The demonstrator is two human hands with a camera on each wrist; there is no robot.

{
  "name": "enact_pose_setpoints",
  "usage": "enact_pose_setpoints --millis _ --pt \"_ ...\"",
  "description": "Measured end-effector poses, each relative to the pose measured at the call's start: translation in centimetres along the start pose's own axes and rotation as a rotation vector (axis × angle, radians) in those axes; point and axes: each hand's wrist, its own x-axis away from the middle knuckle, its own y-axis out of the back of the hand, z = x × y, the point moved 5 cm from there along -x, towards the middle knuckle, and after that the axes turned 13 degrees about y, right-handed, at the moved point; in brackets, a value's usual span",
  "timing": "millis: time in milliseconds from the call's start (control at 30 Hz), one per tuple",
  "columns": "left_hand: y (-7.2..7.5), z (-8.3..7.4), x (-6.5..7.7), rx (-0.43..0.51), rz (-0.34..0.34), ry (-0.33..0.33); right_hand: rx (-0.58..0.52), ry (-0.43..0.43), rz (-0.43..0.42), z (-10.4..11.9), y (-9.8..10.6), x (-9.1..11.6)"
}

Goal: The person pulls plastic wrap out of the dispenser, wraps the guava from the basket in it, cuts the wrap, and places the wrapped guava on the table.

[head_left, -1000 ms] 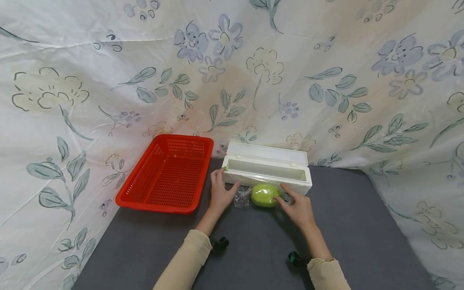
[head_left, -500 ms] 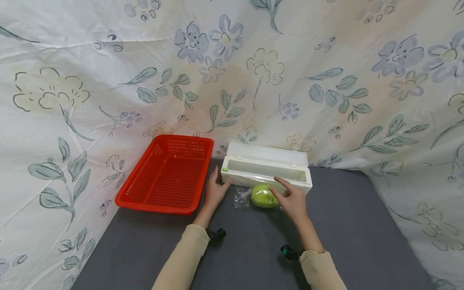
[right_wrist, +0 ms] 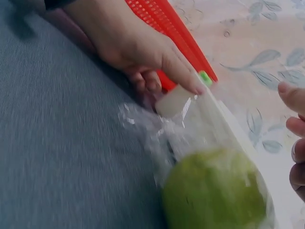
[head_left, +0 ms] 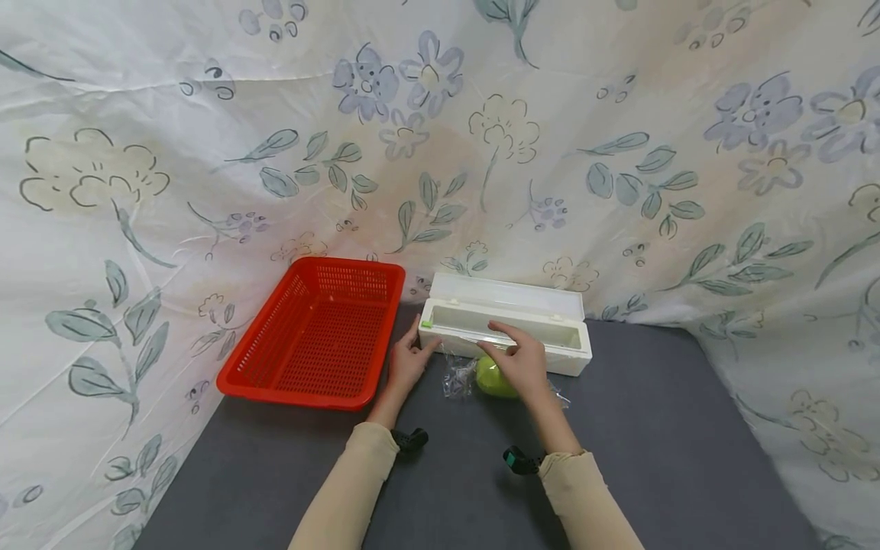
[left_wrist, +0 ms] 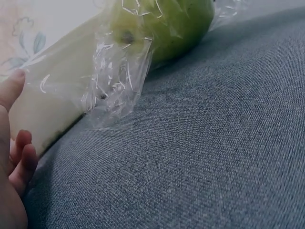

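A white cling film dispenser (head_left: 564, 359) stands at the back with its lid raised and a green slider (head_left: 427, 325) at its left end. Clear film (left_wrist: 62, 90) runs from its front to a green, mango-like fruit (left_wrist: 167, 28) lying before it, wrapped and with crumpled film (left_wrist: 114, 90) at one side. My left hand (head_left: 406, 368) holds the dispenser's left end, thumb on the front and a finger at the side. Over the fruit hovers my right hand (head_left: 524, 365), thumb and index finger spread, nothing between them; in the head view it hides part of the fruit.
A red perforated basket (head_left: 374, 367) stands to the left, close to my left hand. Dark grey cloth (head_left: 687, 443) covers the table. A floral curtain (head_left: 639, 252) hangs right behind the dispenser.
My right hand has moved left from the fruit's right side to above it. My left hand has shifted slightly down from the slider and now rests lower on the dispenser's end.
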Motion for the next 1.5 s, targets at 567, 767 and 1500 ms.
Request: enact_pose_setpoints --millis 567,767,1500 --pt "-0.1 0.1 -0.6 -0.01 -0.046 -0.031 -0.079 -0.099 0.104 1.3 -7.4 -3.0" --pt "-0.2 0.0 -0.7 -0.021 -0.055 -0.042 -0.057 -0.128 0.143 0.5 -9.0 -3.4" --pt "-0.1 0.3 -0.6 -0.067 -0.076 -0.02 -0.043 -0.182 0.189 -0.8 -10.9 -5.1"
